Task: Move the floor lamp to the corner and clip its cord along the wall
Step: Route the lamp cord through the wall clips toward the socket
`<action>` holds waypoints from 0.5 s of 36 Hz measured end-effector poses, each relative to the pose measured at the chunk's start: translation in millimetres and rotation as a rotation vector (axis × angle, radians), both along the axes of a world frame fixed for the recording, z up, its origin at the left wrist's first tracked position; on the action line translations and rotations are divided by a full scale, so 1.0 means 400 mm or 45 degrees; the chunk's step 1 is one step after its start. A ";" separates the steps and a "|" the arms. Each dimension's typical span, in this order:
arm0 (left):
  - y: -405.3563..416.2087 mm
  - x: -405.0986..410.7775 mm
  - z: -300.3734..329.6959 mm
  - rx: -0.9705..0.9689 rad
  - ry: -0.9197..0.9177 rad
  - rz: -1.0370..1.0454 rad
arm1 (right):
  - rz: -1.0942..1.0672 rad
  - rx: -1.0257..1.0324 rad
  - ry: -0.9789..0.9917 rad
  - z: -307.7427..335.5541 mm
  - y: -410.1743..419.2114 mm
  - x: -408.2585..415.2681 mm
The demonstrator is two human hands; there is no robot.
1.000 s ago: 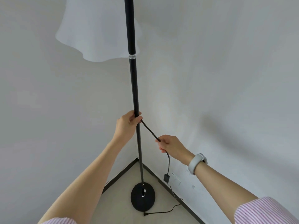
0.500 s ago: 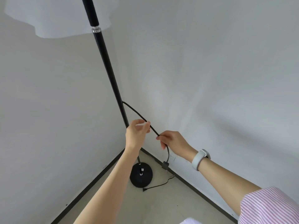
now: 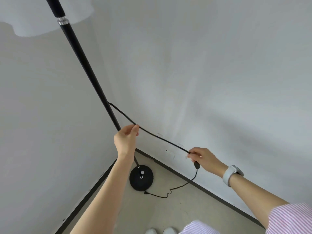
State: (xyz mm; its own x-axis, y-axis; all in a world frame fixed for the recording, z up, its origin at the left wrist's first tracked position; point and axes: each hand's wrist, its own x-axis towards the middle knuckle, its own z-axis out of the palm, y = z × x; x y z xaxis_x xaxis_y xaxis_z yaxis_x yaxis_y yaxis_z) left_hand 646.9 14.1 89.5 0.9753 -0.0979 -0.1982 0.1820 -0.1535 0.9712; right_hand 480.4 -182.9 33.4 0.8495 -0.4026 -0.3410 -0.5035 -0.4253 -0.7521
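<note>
The floor lamp stands in the room's corner: a black pole [image 3: 87, 71], a white shade [image 3: 33, 19] at the top left and a round black base [image 3: 141, 177] on the floor. Its black cord [image 3: 162, 140] leaves the pole at mid height and runs right along the wall. My left hand [image 3: 126, 141] pinches the cord beside the pole. Further right, my right hand [image 3: 201, 157] grips it just above the inline switch [image 3: 196, 165]. Below that the cord hangs slack, and its plug end [image 3: 146, 192] lies on the floor by the base.
A white wall socket [image 3: 170, 154] sits low on the right wall, between my hands. Small pale clips [image 3: 159, 134] seem to be stuck on that wall near the cord. Dark skirting [image 3: 211, 195] lines both walls. My white shoes [image 3: 160, 231] show at the bottom edge.
My left hand left the pole and now pinches the cord. My right hand slid right along the cord, pulling it out straighter along the wall. The view shifted right.
</note>
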 end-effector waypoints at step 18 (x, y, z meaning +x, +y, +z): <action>-0.171 -0.097 -0.066 0.878 -1.242 -1.139 | -0.074 -0.020 -0.218 0.019 -0.002 -0.097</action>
State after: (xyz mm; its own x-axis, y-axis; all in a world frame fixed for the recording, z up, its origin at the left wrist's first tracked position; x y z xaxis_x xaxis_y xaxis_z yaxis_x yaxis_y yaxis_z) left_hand 608.0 -54.4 63.2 0.4172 -0.8805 0.2250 -0.8795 -0.3288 0.3441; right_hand 441.4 -183.9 41.0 0.8696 -0.4573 -0.1863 -0.3927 -0.4116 -0.8224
